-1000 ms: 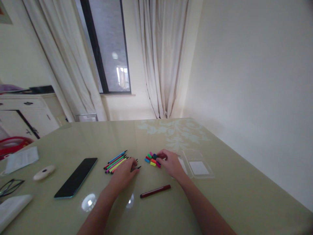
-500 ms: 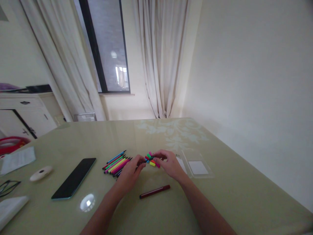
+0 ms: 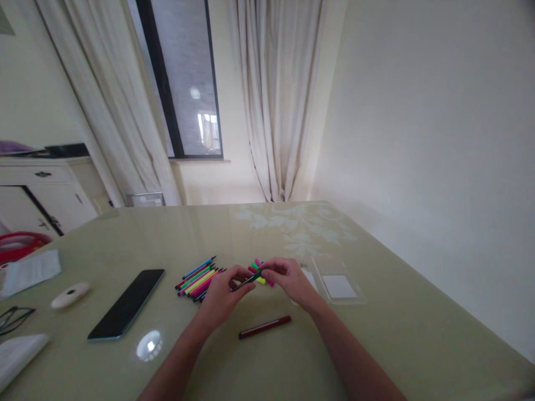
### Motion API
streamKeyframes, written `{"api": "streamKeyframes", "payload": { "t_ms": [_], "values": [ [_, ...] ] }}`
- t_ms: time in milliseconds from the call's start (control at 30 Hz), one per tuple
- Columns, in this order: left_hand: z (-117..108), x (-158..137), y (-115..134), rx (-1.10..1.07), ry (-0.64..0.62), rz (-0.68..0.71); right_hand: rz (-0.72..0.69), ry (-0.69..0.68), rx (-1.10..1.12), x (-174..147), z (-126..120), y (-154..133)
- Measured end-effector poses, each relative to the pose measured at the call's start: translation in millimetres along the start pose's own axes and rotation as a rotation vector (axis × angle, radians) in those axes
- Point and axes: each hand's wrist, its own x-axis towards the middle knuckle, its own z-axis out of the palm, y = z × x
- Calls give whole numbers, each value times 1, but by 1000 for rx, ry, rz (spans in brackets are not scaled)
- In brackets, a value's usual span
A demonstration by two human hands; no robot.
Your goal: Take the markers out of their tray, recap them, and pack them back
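Observation:
A dark, greenish marker pen (image 3: 247,280) slants between my two hands above the table. My left hand (image 3: 225,289) pinches its lower left part. The thumb and fingers of my right hand (image 3: 286,278) close on its upper right end, where a dark green cap seems to sit. Behind the fingers lies a small heap of bright marker caps (image 3: 261,280), partly covered. Left of my left hand is a bundle of uncapped coloured markers (image 3: 196,281), some hidden by that hand. A dark red capped marker (image 3: 264,327) rests on the table nearer to me.
Beyond my right wrist lies an open clear plastic case (image 3: 340,287) with a white label. A black phone (image 3: 126,304), a white oval object (image 3: 70,296), glasses (image 3: 14,321) and papers (image 3: 31,273) are on the left of the glossy table (image 3: 200,228). A wall stands to the right.
The marker has come slightly nearer and more of its length shows between my hands. My left hand has shifted a little down, uncovering its shaft.

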Motion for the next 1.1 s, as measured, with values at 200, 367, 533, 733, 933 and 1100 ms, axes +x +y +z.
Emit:
{"api": "streamKeyframes", "payload": {
  "t_ms": [200,367,533,733,933,1100],
  "values": [
    [-1,0,1,-13,0,-29,10,-8,-1,-1,-1,-1],
    [5,-1,1,-6,56,-35,31,5,45,-3,1,-4],
    [5,-3,6,37,48,9,28,3,21,-4,4,-7],
    [14,-11,8,343,-156,28,-58,112,-502,-2,11,3],
    [23,-12,5,361,-286,76,-44,48,-935,-3,15,19],
    [-16,-2,-9,544,1,-82,-17,86,-1031,-4,18,20]
  ]
}}
